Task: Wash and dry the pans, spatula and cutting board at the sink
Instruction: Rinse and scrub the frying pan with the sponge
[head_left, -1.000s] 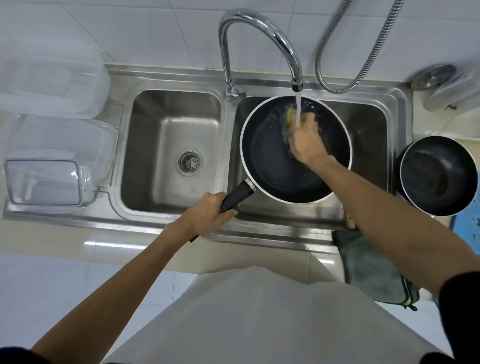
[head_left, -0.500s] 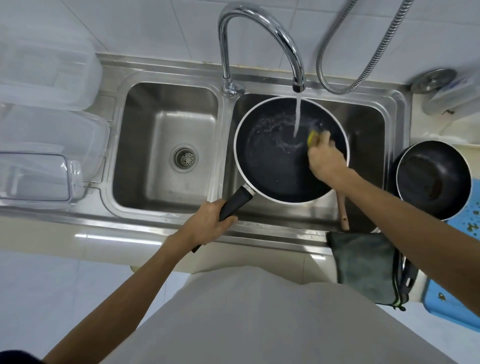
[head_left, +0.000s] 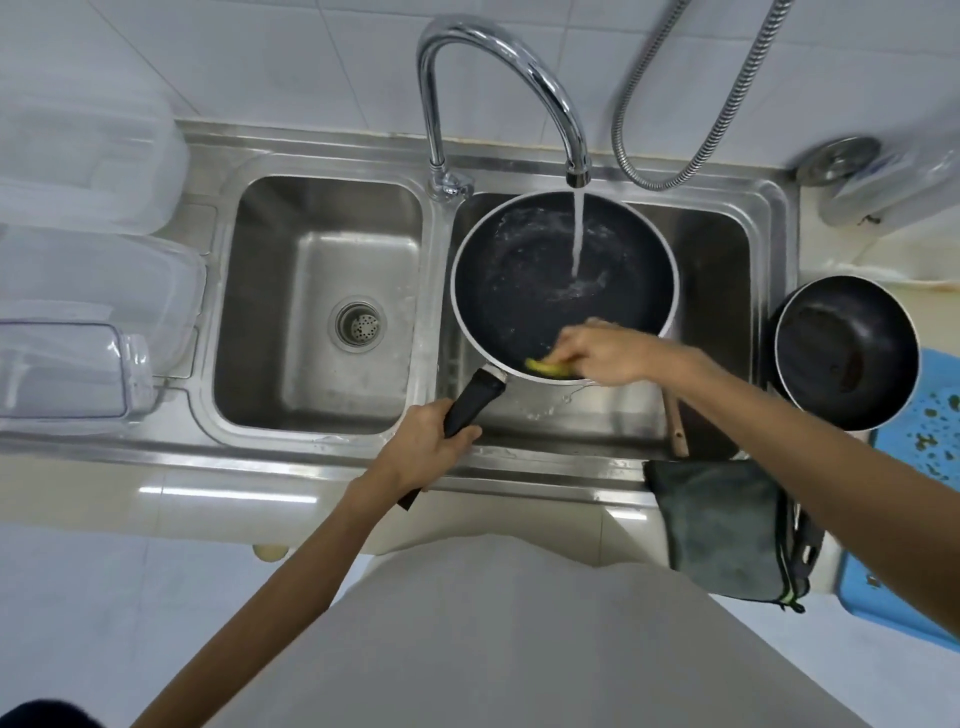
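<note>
My left hand (head_left: 426, 447) is wrapped tight round the black handle (head_left: 474, 402) of the pan (head_left: 519, 291), holding it over the right basin (head_left: 727, 291) of the sink (head_left: 332, 470). My right hand (head_left: 605, 351) grips a yellow sponge (head_left: 548, 368), fingers curled over it, and presses it against the pan's near rim, just beside where the handle joins.

Water (head_left: 577, 234) falls from the tap (head_left: 498, 78) into the far half of the pan and splashes on its dark, wet bottom. Under my right forearm a wooden stick (head_left: 675, 426) leans against the front wall of the same basin; I cannot tell what is at its lower end. The left basin (head_left: 322, 312) shows its drain (head_left: 358, 322).

A dark cloth (head_left: 727, 525) hangs over the sink's front edge, right of my body. A small pan (head_left: 844, 353) sits on the counter right of the sink, its edge over something of blue plastic (head_left: 930, 467) speckled with green bits. A metal hose (head_left: 727, 104) loops down behind the tap. Clear boxes (head_left: 88, 166) are stacked at the far left.
</note>
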